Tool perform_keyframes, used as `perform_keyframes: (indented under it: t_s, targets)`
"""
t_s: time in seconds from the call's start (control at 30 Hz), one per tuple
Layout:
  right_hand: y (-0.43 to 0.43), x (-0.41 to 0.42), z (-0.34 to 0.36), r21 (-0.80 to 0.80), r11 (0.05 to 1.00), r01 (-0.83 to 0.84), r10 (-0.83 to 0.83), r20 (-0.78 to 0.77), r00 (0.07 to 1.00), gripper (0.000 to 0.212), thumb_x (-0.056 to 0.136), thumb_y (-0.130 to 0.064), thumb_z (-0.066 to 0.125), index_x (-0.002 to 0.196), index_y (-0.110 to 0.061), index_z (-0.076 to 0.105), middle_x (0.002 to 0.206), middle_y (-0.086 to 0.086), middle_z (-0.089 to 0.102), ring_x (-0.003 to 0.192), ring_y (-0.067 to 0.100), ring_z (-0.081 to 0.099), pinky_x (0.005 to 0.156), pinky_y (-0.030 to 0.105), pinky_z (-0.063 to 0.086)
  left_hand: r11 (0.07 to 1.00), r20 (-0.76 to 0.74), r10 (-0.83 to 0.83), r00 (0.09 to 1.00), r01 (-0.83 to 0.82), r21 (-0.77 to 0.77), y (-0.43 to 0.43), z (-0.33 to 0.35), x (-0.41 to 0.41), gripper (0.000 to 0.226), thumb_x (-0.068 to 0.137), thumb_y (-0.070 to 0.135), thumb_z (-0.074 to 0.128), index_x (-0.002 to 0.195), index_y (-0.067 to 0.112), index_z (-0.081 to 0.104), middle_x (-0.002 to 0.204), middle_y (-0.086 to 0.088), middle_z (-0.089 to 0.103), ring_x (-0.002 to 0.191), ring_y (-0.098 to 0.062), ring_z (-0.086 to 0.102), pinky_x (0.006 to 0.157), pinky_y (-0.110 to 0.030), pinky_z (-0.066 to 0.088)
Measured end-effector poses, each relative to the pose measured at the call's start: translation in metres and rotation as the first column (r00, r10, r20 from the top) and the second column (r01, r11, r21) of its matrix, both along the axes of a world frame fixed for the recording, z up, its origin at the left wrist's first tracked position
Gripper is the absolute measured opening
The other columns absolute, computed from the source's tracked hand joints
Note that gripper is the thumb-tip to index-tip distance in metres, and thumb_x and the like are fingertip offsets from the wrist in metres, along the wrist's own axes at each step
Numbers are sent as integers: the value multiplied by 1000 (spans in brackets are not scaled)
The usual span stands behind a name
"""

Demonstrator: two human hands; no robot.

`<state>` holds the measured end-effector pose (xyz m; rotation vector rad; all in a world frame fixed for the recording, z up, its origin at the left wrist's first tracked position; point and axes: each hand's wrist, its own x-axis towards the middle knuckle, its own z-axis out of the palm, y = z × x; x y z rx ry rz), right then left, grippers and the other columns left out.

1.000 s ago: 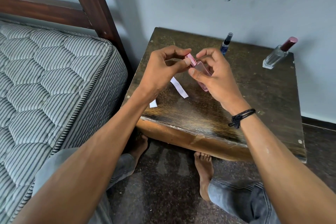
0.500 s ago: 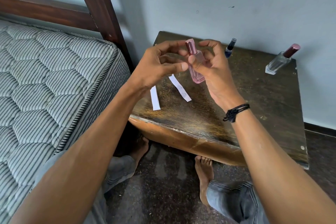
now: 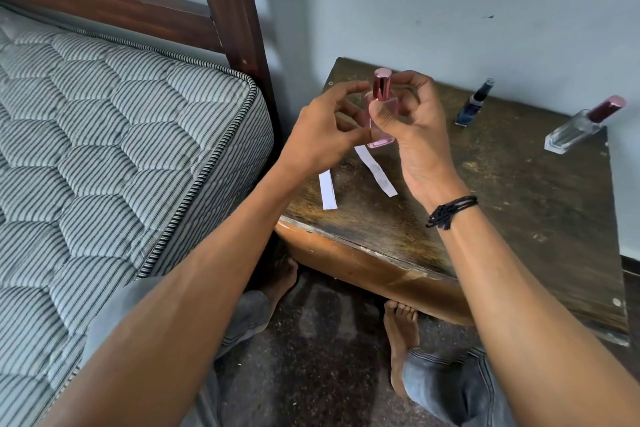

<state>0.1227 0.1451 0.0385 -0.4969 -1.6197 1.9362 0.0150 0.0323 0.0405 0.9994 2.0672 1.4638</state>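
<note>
A small pink perfume bottle (image 3: 381,141) with a shiny pink cap stands upright in the air above the wooden side table (image 3: 519,204). My right hand (image 3: 420,135) grips it, thumb across the front and fingers curled behind. To the bottle's left, my left hand (image 3: 320,135) has its fingers loosely spread. Its index finger points toward the cap and its thumb reaches the bottle's base. Whether the thumb touches the glass is unclear. Two white paper strips (image 3: 327,190) (image 3: 375,170) lie on the table below my hands.
A dark blue bottle (image 3: 472,106) stands at the table's back by the wall. A clear bottle with a dark red cap (image 3: 581,126) sits at the back right corner. A striped mattress (image 3: 104,149) and dark wooden bedpost (image 3: 232,10) are at the left. My bare feet rest under the table.
The pink bottle has been tipped from slanted to upright and lifted a little. My left hand has loosened from the cap and opened its fingers.
</note>
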Motion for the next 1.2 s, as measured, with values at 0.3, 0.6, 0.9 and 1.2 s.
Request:
perform_keyframes:
  t_s: [0.3,0.6,0.9,1.2]
  targets:
    - [4,-2,-5,161,986,-38,21,108,994,44,84,-2,77,120,-15,57,117,10,73,112,33,67,100,55,53,989,-137,54,989,-72,-127,-4,-5,-12,30,78,19,85,108,20,77,91,12,74,84,-4,73,86,-38,61]
    - [20,2,-14,360,926,-113,-7,315,949,44,82,-8,82,121,-21,66,114,-8,73,101,3,69,93,24,54,978,-155,99,983,-125,-166,-3,-9,-10,30,80,19,84,109,25,77,98,11,74,87,-8,73,88,-41,59]
    - [27,2,-24,592,774,-225,-154,521,840,19,91,-21,74,110,-23,77,96,-6,67,87,6,60,74,18,44,934,-179,233,956,-271,-231,-12,-10,-25,30,82,21,82,112,25,75,90,12,71,76,-5,67,88,-41,58]
    - [23,-3,-25,624,694,-358,-132,599,790,14,95,-24,71,107,-25,76,82,-17,59,76,-3,52,63,17,37,928,-146,242,959,-273,-253,-11,-10,-21,31,84,18,81,113,22,74,97,10,71,84,-9,70,90,-37,56]
